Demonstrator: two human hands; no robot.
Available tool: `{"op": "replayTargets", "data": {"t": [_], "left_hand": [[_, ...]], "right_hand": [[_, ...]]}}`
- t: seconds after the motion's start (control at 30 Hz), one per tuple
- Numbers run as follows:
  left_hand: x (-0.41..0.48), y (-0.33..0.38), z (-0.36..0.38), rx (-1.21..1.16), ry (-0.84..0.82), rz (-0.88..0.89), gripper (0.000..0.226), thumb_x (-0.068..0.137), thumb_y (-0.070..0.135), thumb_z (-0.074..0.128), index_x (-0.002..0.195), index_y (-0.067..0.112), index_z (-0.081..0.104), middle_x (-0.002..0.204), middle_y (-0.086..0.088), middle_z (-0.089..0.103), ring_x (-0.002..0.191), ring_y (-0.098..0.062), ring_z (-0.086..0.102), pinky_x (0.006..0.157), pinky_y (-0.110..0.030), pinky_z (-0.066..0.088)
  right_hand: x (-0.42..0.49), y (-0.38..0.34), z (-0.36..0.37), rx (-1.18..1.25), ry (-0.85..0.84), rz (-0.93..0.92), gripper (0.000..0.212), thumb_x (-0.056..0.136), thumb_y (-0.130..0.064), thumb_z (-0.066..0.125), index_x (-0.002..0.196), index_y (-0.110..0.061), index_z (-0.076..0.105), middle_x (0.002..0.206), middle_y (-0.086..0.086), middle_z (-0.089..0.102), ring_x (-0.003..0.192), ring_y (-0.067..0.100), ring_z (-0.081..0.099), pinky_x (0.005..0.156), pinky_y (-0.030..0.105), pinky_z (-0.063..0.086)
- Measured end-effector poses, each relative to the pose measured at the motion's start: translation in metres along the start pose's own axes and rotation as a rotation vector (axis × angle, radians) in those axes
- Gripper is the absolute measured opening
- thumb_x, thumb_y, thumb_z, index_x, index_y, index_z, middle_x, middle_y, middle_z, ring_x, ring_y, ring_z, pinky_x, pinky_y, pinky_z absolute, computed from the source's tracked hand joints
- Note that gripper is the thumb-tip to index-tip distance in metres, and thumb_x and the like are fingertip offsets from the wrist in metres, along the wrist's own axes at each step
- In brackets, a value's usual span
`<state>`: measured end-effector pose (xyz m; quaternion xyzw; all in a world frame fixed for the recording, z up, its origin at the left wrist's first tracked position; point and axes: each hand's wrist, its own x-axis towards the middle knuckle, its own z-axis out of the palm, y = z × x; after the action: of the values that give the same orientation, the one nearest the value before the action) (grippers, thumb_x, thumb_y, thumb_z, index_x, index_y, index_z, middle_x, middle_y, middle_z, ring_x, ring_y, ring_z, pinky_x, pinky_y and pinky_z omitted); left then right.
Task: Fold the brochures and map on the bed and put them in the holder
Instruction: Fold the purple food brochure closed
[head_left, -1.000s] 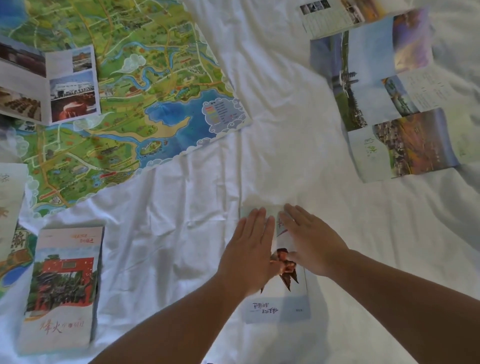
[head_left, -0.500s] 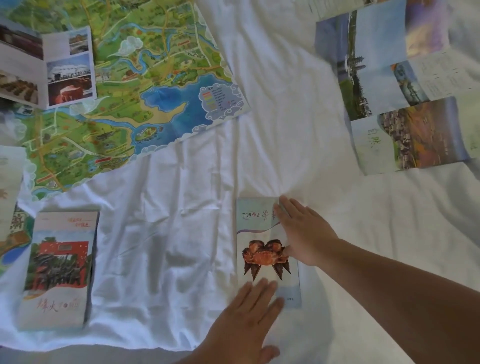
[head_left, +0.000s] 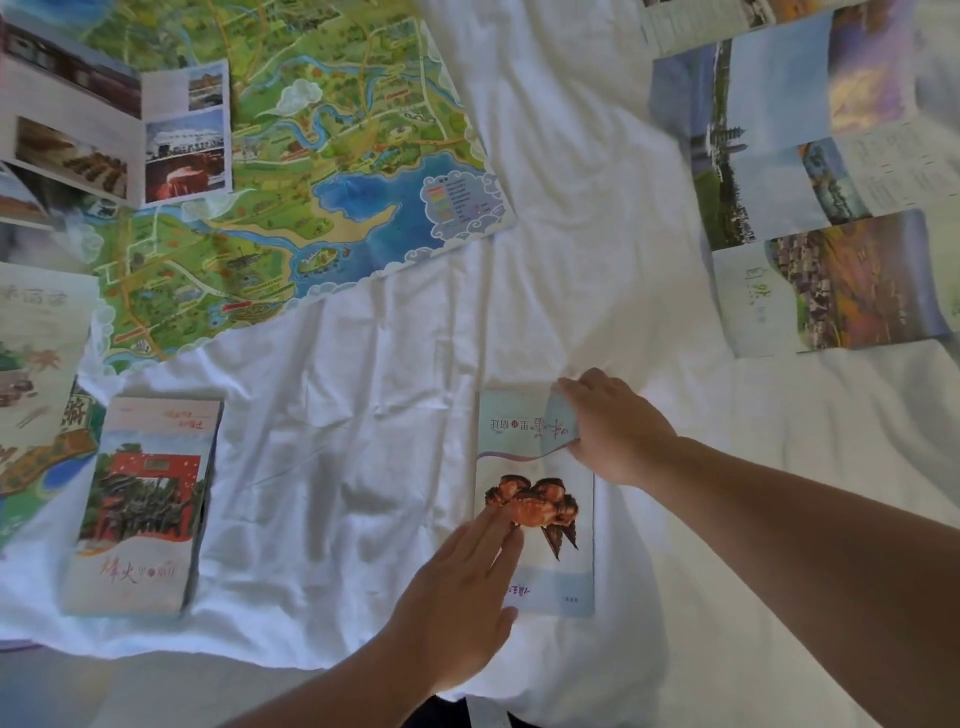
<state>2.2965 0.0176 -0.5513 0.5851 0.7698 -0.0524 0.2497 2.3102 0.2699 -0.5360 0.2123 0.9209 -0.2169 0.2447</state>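
The right hand (head_left: 615, 428) has gone from lying flat along the far right edge of the crab brochure (head_left: 545, 499) to curling round its far right corner, which now bends up off the bed (head_left: 353, 415). The left hand (head_left: 457, 592), a second ago pressed beside the right on the middle of the cover, has drawn back to the near left part. It rests there with fingers straight and relaxed, the tips on the edge of the crab picture, holding nothing. The creasing looks finished. The right hand appears to be starting to lift this brochure, probably to take it to the holder, which is not in view.

The crab brochure lies folded on the white sheet, near the bed's front edge. Well to its left sits another folded brochure with a red gate (head_left: 143, 504), so two pieces seem done. The map (head_left: 311, 182) is still spread open at the far left, with an open photo brochure (head_left: 104, 124) lying on it. An unfolded brochure (head_left: 831, 218) lies at the far right, so most of the folding remains.
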Motion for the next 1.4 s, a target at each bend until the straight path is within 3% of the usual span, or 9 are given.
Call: {"op": "replayTargets", "data": {"t": [0.13, 0.23, 0.33, 0.5, 0.7, 0.87, 1.03, 1.2, 1.4], "left_hand": [[-0.004, 0.01, 0.008, -0.027, -0.079, -0.029, 0.072, 0.094, 0.048, 0.044, 0.152, 0.009, 0.026, 0.161, -0.013, 0.006, 0.148, -0.026, -0.001, 0.117, -0.044, 0.003], [-0.006, 0.011, 0.01, -0.193, -0.044, -0.039, 0.065, 0.101, 0.044, 0.03, 0.155, 0.017, 0.008, 0.163, -0.003, -0.011, 0.146, -0.015, -0.022, 0.11, -0.028, -0.022], [-0.009, 0.0, -0.007, -0.409, 0.169, -0.218, 0.058, 0.1, 0.04, 0.04, 0.153, 0.028, 0.018, 0.162, 0.006, 0.013, 0.149, -0.011, 0.007, 0.113, -0.016, -0.007], [-0.017, -0.047, -0.062, -0.694, 0.519, -0.613, 0.054, 0.096, 0.026, 0.055, 0.147, 0.021, 0.037, 0.142, 0.002, 0.05, 0.131, -0.018, 0.043, 0.11, -0.033, 0.031], [-0.044, -0.115, -0.109, -0.699, 0.61, -0.789, 0.022, 0.096, 0.019, 0.051, 0.11, 0.027, 0.066, 0.101, 0.005, 0.069, 0.094, -0.017, 0.062, 0.077, -0.028, 0.044], [-0.069, -0.169, -0.125, -0.438, 0.506, -0.585, 0.018, 0.095, 0.011, 0.054, 0.098, 0.018, 0.07, 0.087, -0.002, 0.067, 0.083, -0.023, 0.061, 0.077, -0.036, 0.046], [-0.1, -0.222, -0.136, -0.197, 0.308, -0.244, 0.022, 0.091, 0.006, 0.056, 0.096, 0.019, 0.073, 0.077, -0.003, 0.067, 0.077, -0.027, 0.063, 0.075, -0.033, 0.04], [-0.125, -0.266, -0.14, -0.126, 0.255, -0.115, 0.026, 0.091, 0.012, 0.053, 0.101, 0.027, 0.072, 0.08, 0.003, 0.066, 0.083, -0.02, 0.06, 0.082, -0.031, 0.034], [-0.151, -0.317, -0.134, -0.039, 0.456, -0.057, 0.02, 0.072, 0.004, 0.072, 0.085, 0.018, 0.075, 0.076, -0.001, 0.065, 0.082, -0.028, 0.065, 0.082, -0.039, 0.05]], "right_hand": [[0.001, -0.006, 0.002, 0.014, 0.009, 0.017, 0.049, 0.088, -0.018, 0.064, 0.136, -0.021, 0.05, 0.113, 0.002, 0.044, 0.103, 0.021, 0.05, 0.082, 0.034, 0.053], [0.002, -0.013, -0.002, 0.071, 0.011, 0.025, 0.028, 0.095, -0.017, 0.052, 0.123, -0.016, 0.057, 0.103, 0.001, 0.043, 0.088, 0.02, 0.05, 0.067, 0.029, 0.044], [-0.001, -0.021, -0.012, 0.182, 0.016, 0.001, 0.017, 0.099, -0.014, 0.043, 0.106, -0.018, 0.059, 0.097, 0.002, 0.058, 0.076, 0.015, 0.05, 0.054, 0.025, 0.034], [-0.014, -0.048, -0.044, 0.515, 0.12, -0.012, 0.016, 0.096, -0.012, 0.045, 0.085, -0.021, 0.053, 0.083, 0.005, 0.06, 0.075, 0.025, 0.054, 0.057, 0.03, 0.042], [-0.03, -0.106, -0.046, 1.021, 0.096, 0.18, 0.014, 0.094, -0.01, 0.048, 0.088, -0.018, 0.058, 0.096, 0.013, 0.068, 0.087, 0.028, 0.067, 0.072, 0.049, 0.061], [-0.018, -0.148, -0.026, 0.641, 0.01, 0.184, 0.014, 0.089, -0.018, 0.053, 0.101, -0.026, 0.054, 0.108, -0.003, 0.064, 0.09, 0.016, 0.062, 0.067, 0.029, 0.05], [-0.002, -0.223, -0.024, 0.288, 0.131, -0.19, 0.063, 0.089, -0.034, 0.062, 0.146, -0.029, 0.036, 0.143, -0.004, 0.045, 0.129, 0.02, 0.044, 0.103, 0.029, 0.037], [0.015, -0.308, -0.007, 0.246, 0.049, -0.235, 0.013, 0.093, -0.026, 0.053, 0.101, -0.028, 0.063, 0.094, -0.009, 0.061, 0.088, 0.015, 0.054, 0.068, 0.025, 0.034], [0.045, -0.362, 0.019, 0.43, 0.022, -0.081, 0.017, 0.091, -0.015, 0.052, 0.088, -0.026, 0.065, 0.075, -0.014, 0.054, 0.073, 0.01, 0.05, 0.053, 0.009, 0.031]]}}
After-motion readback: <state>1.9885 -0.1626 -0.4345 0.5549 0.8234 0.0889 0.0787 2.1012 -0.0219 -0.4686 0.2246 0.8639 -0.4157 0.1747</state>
